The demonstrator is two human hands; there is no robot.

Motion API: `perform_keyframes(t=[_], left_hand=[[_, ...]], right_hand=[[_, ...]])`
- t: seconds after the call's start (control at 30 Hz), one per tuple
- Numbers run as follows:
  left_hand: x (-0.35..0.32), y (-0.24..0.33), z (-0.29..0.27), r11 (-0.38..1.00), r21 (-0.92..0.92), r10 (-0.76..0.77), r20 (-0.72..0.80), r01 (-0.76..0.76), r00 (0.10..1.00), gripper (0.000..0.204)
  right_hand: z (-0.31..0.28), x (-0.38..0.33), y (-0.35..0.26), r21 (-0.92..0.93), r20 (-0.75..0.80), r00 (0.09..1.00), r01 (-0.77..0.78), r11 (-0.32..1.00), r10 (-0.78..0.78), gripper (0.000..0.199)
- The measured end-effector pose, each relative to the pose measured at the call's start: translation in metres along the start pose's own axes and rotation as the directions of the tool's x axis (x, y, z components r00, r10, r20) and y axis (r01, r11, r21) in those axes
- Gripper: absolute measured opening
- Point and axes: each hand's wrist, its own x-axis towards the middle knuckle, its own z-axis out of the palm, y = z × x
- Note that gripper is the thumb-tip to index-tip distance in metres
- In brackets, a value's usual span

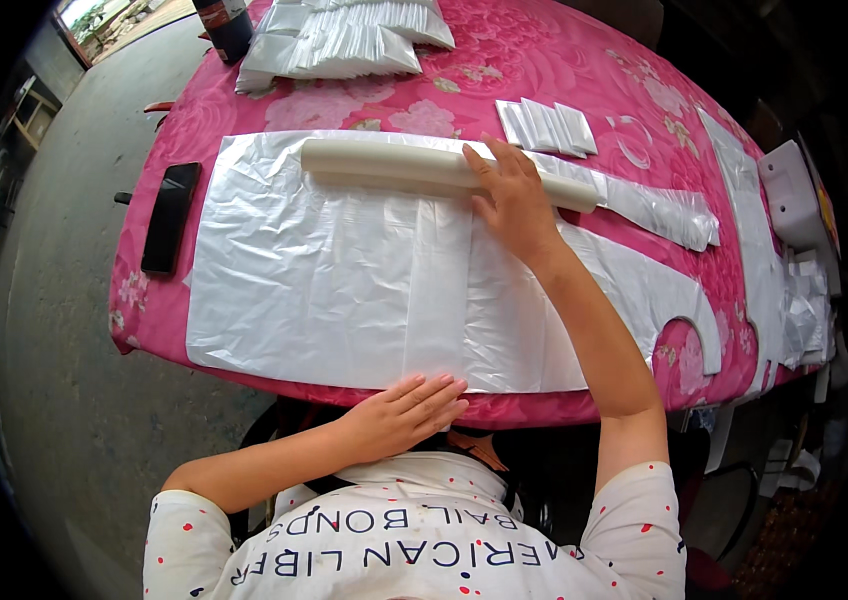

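Observation:
A large white plastic T-shirt bag (344, 270) lies spread flat across the table, its handles toward the right. Along its far edge rests a long white tube (384, 160). My right hand (516, 195) is closed over the tube, fingers across its far side and thumb on the near side. At the bag's near edge, my left hand (404, 415) lies flat with fingers stretched out and holds nothing. The tips of those fingers touch the bag's edge.
A pink flowered cloth (144, 290) covers the table. A black phone (171, 218) lies left of the bag. Stacks of folded white bags (344, 45) and a dark bottle (224, 28) stand at the back, a smaller folded pile (544, 127) nearer. More bags (744, 230) lie rightward, beside a white box (792, 195).

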Motion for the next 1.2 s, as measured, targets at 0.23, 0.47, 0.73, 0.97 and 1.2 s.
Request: perform_keyframes(t=[0.23, 0.47, 0.73, 0.97, 1.2], left_hand=[[-0.005, -0.02, -0.017, 0.982, -0.185, -0.034, -0.053, 0.024, 0.998, 0.042], [-0.003, -0.041, -0.023, 0.893, -0.443, -0.053, -0.278, -0.079, 0.959, 0.041], [0.016, -0.054, -0.03, 0.926, -0.296, -0.277, -0.112, 0.234, 0.954, 0.06], [0.024, -0.059, -0.029, 0.78, -0.539, -0.461, -0.152, 0.318, 0.874, 0.059], [0.037, -0.061, -0.031, 0.756, -0.524, -0.603, -0.327, 0.392, 0.728, 0.055]], right_hand=[[-0.041, -0.072, -0.056, 0.473, 0.362, 0.873, 0.13, 0.872, -0.326, 0.044], [-0.053, -0.098, -0.079, 0.499, 0.372, 0.864, 0.121, 0.858, -0.338, 0.046], [-0.046, -0.11, -0.083, 0.382, 0.172, 0.975, 0.067, 0.922, -0.142, 0.034], [-0.046, -0.095, -0.078, 0.431, 0.294, 0.948, -0.242, 0.869, 0.118, 0.019], [-0.043, -0.06, -0.072, 0.39, 0.697, 0.56, -0.821, 0.417, 0.448, 0.023]])
